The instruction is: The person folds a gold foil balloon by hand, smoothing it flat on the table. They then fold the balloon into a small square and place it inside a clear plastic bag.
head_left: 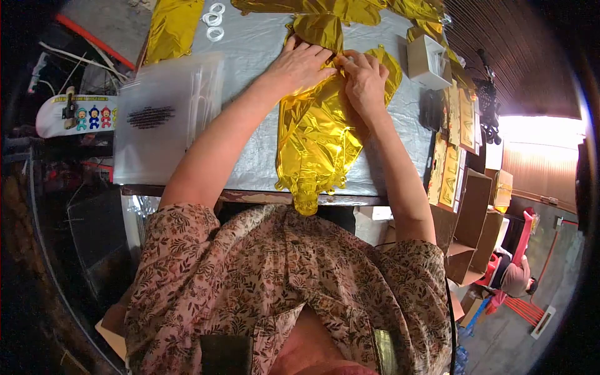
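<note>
A shiny gold foil sheet (322, 134) lies crumpled on the silver-covered table (250, 134), its narrow end hanging over the front edge. My left hand (301, 67) rests on its upper part with the fingers spread. Close beside it, my right hand (364, 78) has its fingers curled together at the foil, pinching its upper edge near the middle. A folded flap of gold foil (319, 31) stands just beyond my fingertips.
White rings (214, 34) lie at the back left, near clear plastic bags (169, 119). A white box (429, 61) and printed packages (451, 169) are on the right. More gold foil (175, 28) lies at the back. Another person (515, 279) is far right.
</note>
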The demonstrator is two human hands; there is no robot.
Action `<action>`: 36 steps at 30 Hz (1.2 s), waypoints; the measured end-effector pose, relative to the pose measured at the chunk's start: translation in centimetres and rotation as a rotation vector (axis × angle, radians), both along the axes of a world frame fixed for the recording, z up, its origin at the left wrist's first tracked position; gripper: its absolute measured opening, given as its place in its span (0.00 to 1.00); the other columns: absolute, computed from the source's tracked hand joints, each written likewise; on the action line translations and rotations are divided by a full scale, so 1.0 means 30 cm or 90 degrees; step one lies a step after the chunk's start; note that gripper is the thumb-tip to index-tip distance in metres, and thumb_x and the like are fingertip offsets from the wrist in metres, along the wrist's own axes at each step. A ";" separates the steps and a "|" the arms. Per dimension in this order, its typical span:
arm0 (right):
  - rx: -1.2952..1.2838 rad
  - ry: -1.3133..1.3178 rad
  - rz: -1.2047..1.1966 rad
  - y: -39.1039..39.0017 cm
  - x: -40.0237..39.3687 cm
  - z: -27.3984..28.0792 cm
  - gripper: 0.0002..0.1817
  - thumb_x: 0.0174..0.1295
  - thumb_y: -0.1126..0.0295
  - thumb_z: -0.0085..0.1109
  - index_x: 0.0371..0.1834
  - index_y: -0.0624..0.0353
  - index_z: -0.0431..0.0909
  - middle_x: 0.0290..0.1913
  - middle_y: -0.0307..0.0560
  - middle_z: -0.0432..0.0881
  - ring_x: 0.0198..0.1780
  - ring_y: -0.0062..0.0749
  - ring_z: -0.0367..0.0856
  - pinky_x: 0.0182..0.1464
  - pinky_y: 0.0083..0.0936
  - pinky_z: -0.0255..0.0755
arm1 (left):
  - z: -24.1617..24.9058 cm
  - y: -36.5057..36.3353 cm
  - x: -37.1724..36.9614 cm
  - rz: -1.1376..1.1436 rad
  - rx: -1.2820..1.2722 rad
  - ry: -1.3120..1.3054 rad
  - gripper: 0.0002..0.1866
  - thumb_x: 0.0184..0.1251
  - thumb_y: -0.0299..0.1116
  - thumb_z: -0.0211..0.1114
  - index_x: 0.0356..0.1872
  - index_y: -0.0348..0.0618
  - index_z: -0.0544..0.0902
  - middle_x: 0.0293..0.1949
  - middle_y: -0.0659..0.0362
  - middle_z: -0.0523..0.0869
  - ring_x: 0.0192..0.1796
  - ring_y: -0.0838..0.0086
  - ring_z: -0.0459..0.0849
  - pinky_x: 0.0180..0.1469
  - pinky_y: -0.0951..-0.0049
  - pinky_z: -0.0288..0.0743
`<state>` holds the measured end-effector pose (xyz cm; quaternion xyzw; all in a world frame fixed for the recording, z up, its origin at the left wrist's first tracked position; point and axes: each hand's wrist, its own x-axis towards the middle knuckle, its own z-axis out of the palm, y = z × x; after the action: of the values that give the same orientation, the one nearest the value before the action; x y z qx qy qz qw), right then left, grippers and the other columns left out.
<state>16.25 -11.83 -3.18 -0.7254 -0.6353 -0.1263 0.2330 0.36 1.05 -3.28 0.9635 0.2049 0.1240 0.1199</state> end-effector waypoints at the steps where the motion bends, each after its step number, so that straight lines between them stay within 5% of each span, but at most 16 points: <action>1: -0.009 -0.028 -0.011 -0.002 -0.002 -0.001 0.21 0.68 0.74 0.54 0.59 0.43 0.89 0.65 0.38 0.83 0.67 0.43 0.75 0.69 0.45 0.61 | -0.003 0.002 0.000 -0.004 0.007 -0.016 0.29 0.81 0.56 0.53 0.69 0.46 0.75 0.67 0.56 0.80 0.74 0.61 0.72 0.81 0.43 0.47; 6: -0.034 -0.108 -0.045 -0.005 -0.006 0.019 0.20 0.69 0.71 0.55 0.59 0.40 0.89 0.69 0.37 0.80 0.70 0.41 0.74 0.70 0.47 0.60 | -0.002 0.025 0.001 -0.028 -0.001 -0.073 0.27 0.81 0.55 0.53 0.67 0.45 0.77 0.65 0.53 0.81 0.72 0.58 0.74 0.80 0.40 0.47; 9: -0.060 -0.151 -0.060 0.002 -0.002 0.017 0.19 0.69 0.67 0.59 0.60 0.37 0.88 0.71 0.36 0.78 0.71 0.41 0.72 0.70 0.51 0.59 | 0.078 0.052 -0.009 -0.037 -0.150 0.031 0.24 0.80 0.50 0.55 0.63 0.44 0.78 0.61 0.50 0.83 0.68 0.53 0.77 0.76 0.43 0.58; 11: -0.082 -0.203 -0.052 0.009 0.005 0.009 0.19 0.68 0.63 0.61 0.61 0.38 0.87 0.71 0.33 0.79 0.74 0.41 0.70 0.71 0.55 0.57 | 0.050 0.135 -0.003 0.032 -0.230 -0.066 0.19 0.78 0.45 0.58 0.57 0.41 0.81 0.58 0.48 0.85 0.64 0.50 0.81 0.68 0.49 0.71; 12: -0.081 -0.201 -0.055 0.013 0.007 0.003 0.19 0.68 0.63 0.61 0.61 0.38 0.87 0.71 0.33 0.79 0.74 0.41 0.70 0.71 0.55 0.57 | 0.017 0.177 -0.004 0.012 -0.225 -0.263 0.21 0.76 0.37 0.60 0.65 0.39 0.78 0.58 0.44 0.84 0.63 0.47 0.80 0.64 0.52 0.75; 13: -0.088 -0.212 -0.046 0.018 0.006 -0.003 0.19 0.68 0.63 0.62 0.62 0.38 0.87 0.71 0.31 0.80 0.76 0.40 0.69 0.72 0.56 0.56 | 0.018 0.193 -0.017 0.009 -0.224 -0.260 0.21 0.76 0.37 0.60 0.65 0.39 0.78 0.58 0.44 0.84 0.63 0.47 0.80 0.64 0.52 0.75; 15: -0.095 -0.221 -0.039 0.022 0.010 -0.008 0.19 0.68 0.62 0.62 0.62 0.39 0.86 0.70 0.29 0.81 0.78 0.39 0.67 0.73 0.57 0.55 | 0.025 0.214 -0.033 0.228 0.094 -0.487 0.20 0.73 0.31 0.63 0.64 0.40 0.80 0.59 0.46 0.85 0.64 0.48 0.80 0.67 0.52 0.74; 17: -0.095 -0.225 -0.033 0.026 0.009 -0.006 0.20 0.69 0.65 0.60 0.64 0.40 0.86 0.70 0.28 0.82 0.81 0.38 0.64 0.77 0.60 0.50 | 0.080 0.145 -0.013 0.188 0.161 -0.464 0.21 0.68 0.24 0.64 0.62 0.40 0.82 0.60 0.50 0.85 0.64 0.50 0.81 0.68 0.54 0.75; 19: -0.112 -0.208 -0.032 0.025 0.013 -0.006 0.21 0.68 0.67 0.59 0.64 0.39 0.86 0.70 0.28 0.82 0.81 0.38 0.64 0.78 0.62 0.48 | 0.040 0.115 0.022 -0.059 0.063 -0.350 0.22 0.63 0.21 0.64 0.60 0.41 0.83 0.62 0.54 0.85 0.65 0.53 0.80 0.68 0.55 0.75; 23: -0.118 -0.165 -0.018 0.030 0.035 -0.009 0.24 0.67 0.74 0.55 0.64 0.39 0.86 0.69 0.29 0.83 0.81 0.40 0.66 0.80 0.67 0.43 | -0.037 0.099 0.123 -0.127 0.039 -0.295 0.22 0.62 0.21 0.63 0.59 0.44 0.85 0.64 0.56 0.84 0.66 0.56 0.80 0.68 0.57 0.74; 28: -0.122 -0.121 -0.007 0.021 0.023 0.022 0.27 0.65 0.78 0.52 0.64 0.41 0.86 0.69 0.30 0.83 0.81 0.41 0.67 0.80 0.69 0.41 | 0.005 0.088 0.129 -0.030 0.071 -0.101 0.17 0.77 0.33 0.58 0.62 0.51 0.84 0.67 0.62 0.83 0.72 0.64 0.75 0.72 0.56 0.67; 36: -0.101 -0.106 -0.003 0.021 0.030 -0.009 0.28 0.65 0.80 0.50 0.65 0.42 0.86 0.69 0.31 0.83 0.80 0.41 0.68 0.81 0.70 0.39 | -0.071 0.093 0.137 0.019 0.081 -0.127 0.22 0.81 0.41 0.56 0.71 0.51 0.77 0.75 0.61 0.74 0.76 0.64 0.70 0.77 0.48 0.58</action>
<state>17.14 -11.19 -3.45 -0.7299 -0.6588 -0.1362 0.1208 4.48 3.82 -5.40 0.9488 0.1981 0.2341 0.0765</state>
